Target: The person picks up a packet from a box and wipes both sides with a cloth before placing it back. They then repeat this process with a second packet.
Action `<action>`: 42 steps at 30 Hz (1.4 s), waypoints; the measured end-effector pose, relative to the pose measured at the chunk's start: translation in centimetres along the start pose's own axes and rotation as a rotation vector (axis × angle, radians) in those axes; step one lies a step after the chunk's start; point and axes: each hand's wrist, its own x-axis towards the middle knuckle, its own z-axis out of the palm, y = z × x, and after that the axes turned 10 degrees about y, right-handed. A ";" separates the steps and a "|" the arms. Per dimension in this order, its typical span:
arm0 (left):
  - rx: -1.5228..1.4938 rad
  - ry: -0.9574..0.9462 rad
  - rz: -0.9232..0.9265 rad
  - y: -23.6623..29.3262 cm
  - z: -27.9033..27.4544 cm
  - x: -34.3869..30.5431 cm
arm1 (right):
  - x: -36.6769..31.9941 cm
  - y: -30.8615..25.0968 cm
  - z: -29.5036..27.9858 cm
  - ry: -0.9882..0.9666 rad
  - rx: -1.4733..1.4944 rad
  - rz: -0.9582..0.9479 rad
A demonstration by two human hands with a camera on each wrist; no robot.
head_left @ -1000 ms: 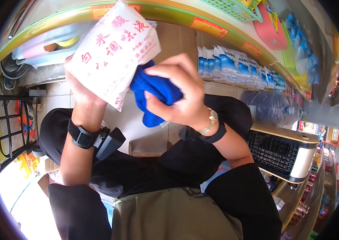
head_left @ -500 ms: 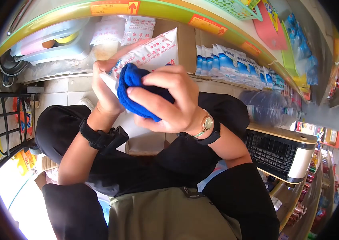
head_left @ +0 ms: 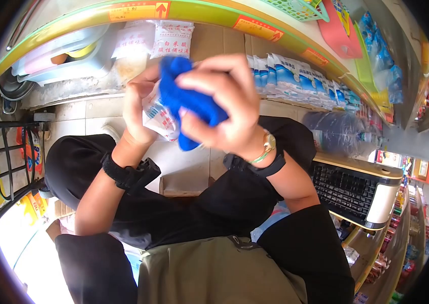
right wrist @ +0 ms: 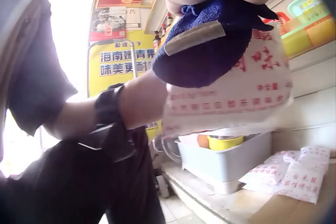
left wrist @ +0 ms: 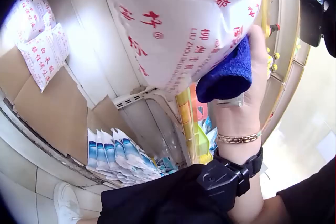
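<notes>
A white bag with red print [head_left: 161, 117] is gripped at its side by my left hand [head_left: 138, 109], its fingers curled round the edge. My right hand [head_left: 229, 104], slightly blurred, pinches a bunched blue cloth [head_left: 194, 101] against the bag. In the left wrist view the bag [left wrist: 178, 29] fills the top, with the cloth [left wrist: 228, 77] at its lower right edge. The right wrist view has the cloth [right wrist: 205, 50] over the bag's printed face [right wrist: 236, 98], a pale label on the cloth.
Similar white bags [head_left: 173, 39] lie on the low shelf beside a pale plastic bin [head_left: 72, 63]. Blue-and-white packets [head_left: 295, 78] stand in a row right of them. A wrapped bottle pack [head_left: 338, 133] and a black-fronted appliance [head_left: 351, 192] are at the right.
The bag has been turned and lowered from its raised, flat-facing position and is now mostly behind the hands. The cloth and right hand have shifted across it.
</notes>
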 end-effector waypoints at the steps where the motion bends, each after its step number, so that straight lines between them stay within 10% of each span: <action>1: -0.123 0.056 -0.016 -1.1 -0.1 -0.1 | -0.5 -0.3 0.6 -0.006 0.087 -0.027; 5: 0.636 -0.154 0.184 -1.1 -0.8 -0.4 | -0.9 -1.3 1.4 -0.054 0.052 -0.129; 7: -0.502 -0.050 0.065 -3.3 -0.6 -1.4 | -0.2 -1.6 0.7 -0.066 0.005 0.021; 8: -0.599 0.090 -0.209 -0.8 1.3 -1.3 | 0.1 -0.9 0.7 -0.027 -0.037 0.012; 11: 0.566 0.093 0.441 -3.6 -2.1 -1.4 | 0.6 1.1 0.1 0.037 -0.160 0.070; 12: 0.102 0.048 0.008 -1.5 -1.0 -1.1 | 0.8 1.8 -0.3 0.044 -0.190 0.089; 20: -0.204 0.014 -0.186 0.3 0.1 -0.5 | 1.5 2.1 -2.1 -0.002 -0.147 0.069; 26: 0.801 0.067 0.368 -2.3 -1.6 -0.3 | -0.1 -0.9 0.1 -0.154 0.246 0.104; 29: -0.332 0.254 -0.157 -1.8 -0.5 -1.2 | 0.5 -0.5 -0.2 -0.158 0.132 0.107; 31: 0.359 0.136 0.246 -2.7 -1.4 -1.1 | 0.7 0.9 -0.6 -0.086 0.016 0.076; 33: 0.397 0.130 0.311 -1.8 -0.2 -0.8 | 1.5 2.0 -1.6 -0.046 -0.100 0.025; 35: -0.356 0.009 -0.323 0.6 -0.4 0.4 | 2.0 2.8 -2.7 0.012 -0.202 -0.046; 42: -0.646 0.199 -0.518 1.1 -1.2 0.4 | 1.3 2.6 -2.3 0.140 -0.100 0.039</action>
